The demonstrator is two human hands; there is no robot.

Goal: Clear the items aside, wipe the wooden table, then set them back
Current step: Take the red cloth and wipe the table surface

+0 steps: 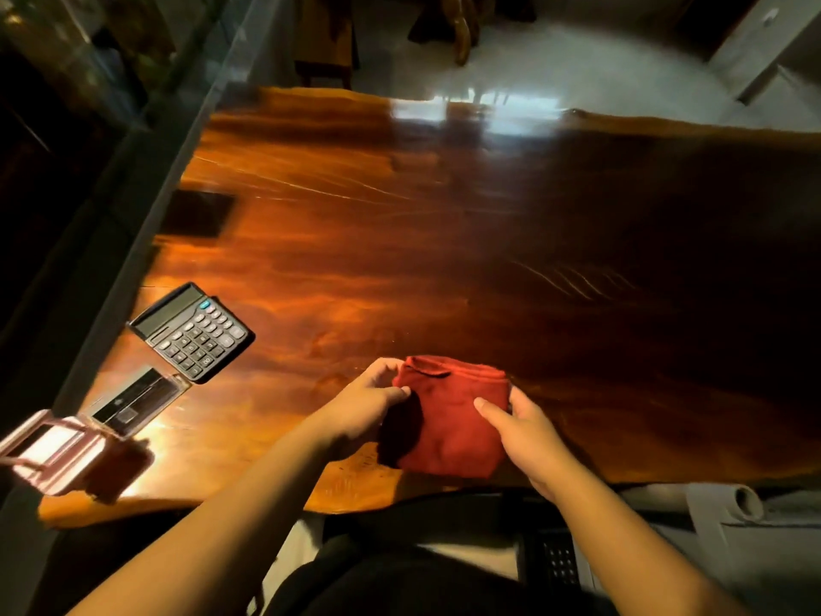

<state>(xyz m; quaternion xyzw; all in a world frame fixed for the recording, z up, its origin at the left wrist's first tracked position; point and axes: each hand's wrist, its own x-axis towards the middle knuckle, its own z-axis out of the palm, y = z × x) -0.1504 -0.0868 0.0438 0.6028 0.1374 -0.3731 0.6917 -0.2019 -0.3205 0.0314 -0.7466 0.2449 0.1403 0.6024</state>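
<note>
A folded red cloth (453, 415) lies on the glossy wooden table (444, 242) near its front edge. My left hand (368, 402) pinches the cloth's left edge. My right hand (528, 433) grips its right side, thumb on top. At the table's left end sit a black calculator (193, 333), a clear case holding a dark flat device (133, 400) and a pink-framed transparent box (57, 451) by the corner.
A glass panel (146, 126) runs along the table's left side. Beyond the far edge is a shiny pale floor (555, 73) with a wooden chair (328, 33). A rolled grey item (746, 502) lies below the front edge at right.
</note>
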